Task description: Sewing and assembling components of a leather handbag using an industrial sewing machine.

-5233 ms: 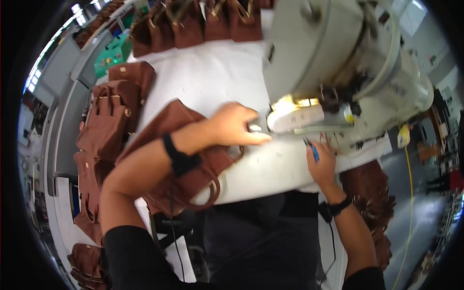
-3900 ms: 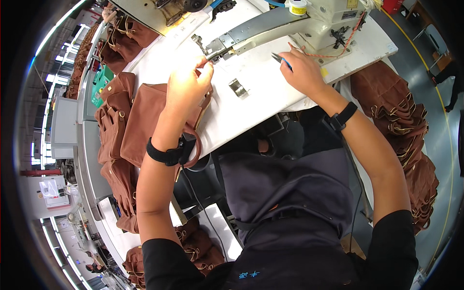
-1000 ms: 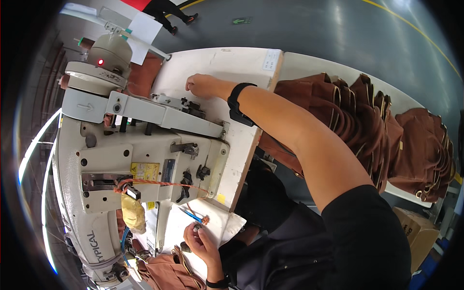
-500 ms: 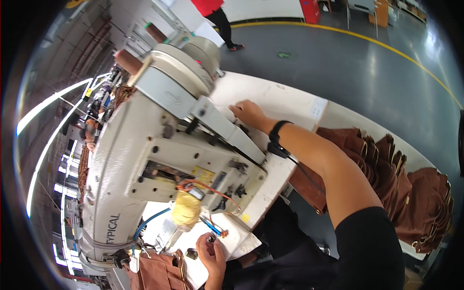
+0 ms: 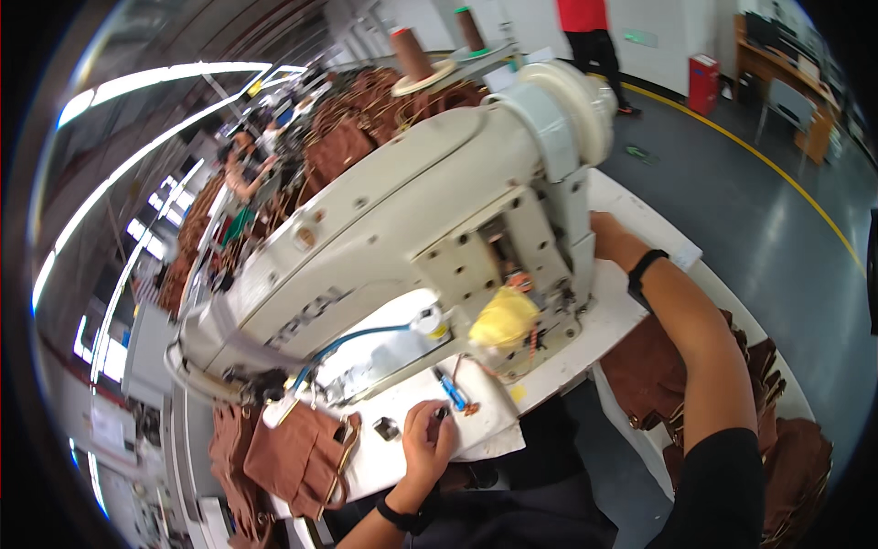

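My left hand [image 5: 425, 448] is closed in front of the sewing machine [image 5: 384, 238], just over the white worktable. Its fingertips pinch a small dark round metal piece [image 5: 441, 414] that looks like a bobbin. A second small shiny metal part [image 5: 386, 428] lies on the table beside that hand. Close by lies a blue-handled tool [image 5: 450, 389], probably thread snips. My right hand [image 5: 615, 240] reaches to the far right end of the machine, behind its upright cover. That cover hides its fingers.
Brown fabric pieces with zippers [image 5: 302, 457] lie at the table's left front. More brown pieces [image 5: 777, 448] are heaped at my right. Yellow cloth [image 5: 505, 317] is tied on the machine; thread cones [image 5: 412, 55] stand behind. A person in red [image 5: 583, 16] stands farther off.
The view has swung left, so the machine appears farther right and more work behind it shows. My right hand has gone behind the machine's end cover. My left hand still pinches the metal piece.
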The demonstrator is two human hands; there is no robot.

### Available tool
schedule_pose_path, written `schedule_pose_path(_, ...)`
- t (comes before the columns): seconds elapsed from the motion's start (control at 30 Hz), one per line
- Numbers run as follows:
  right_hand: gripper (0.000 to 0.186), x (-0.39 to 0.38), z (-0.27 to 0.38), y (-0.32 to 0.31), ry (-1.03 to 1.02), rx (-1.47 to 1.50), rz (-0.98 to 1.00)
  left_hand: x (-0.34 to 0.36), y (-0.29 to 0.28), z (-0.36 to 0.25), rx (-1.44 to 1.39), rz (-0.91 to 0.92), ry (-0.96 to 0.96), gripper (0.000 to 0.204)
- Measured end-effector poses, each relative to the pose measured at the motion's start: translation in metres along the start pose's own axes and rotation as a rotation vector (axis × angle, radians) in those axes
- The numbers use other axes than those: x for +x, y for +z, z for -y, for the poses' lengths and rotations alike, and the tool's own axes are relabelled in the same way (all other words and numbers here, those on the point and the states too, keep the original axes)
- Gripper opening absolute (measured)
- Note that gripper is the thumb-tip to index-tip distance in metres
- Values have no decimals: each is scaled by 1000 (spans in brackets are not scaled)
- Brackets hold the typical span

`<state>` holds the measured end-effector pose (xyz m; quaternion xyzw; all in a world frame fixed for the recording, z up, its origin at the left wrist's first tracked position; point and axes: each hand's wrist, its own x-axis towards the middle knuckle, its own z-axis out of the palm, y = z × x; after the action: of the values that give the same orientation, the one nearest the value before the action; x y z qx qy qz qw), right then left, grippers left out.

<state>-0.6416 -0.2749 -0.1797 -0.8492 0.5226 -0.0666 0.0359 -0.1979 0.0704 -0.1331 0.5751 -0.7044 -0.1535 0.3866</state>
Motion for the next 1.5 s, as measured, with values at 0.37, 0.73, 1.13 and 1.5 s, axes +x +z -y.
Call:
schedule_pose_path(0.37,47,13,-34,16,66,1358,-254,-2,-3,-1,-79,7,-94,29)
schedule_pose_path(0.73,44,-30,-8,-11,388,1369,-271,-1,-5,0,-73,-21,-16,30)
schedule_pose_path(1.13,42,-100,-17,-15,490,1264,-239,-1,-7,-2,-75,-13,-38,29)
schedule_pose_path(1.5,40,-127,-25,-13,530,1233,-229,-1,-7,-2,-87,-6,-53,28)
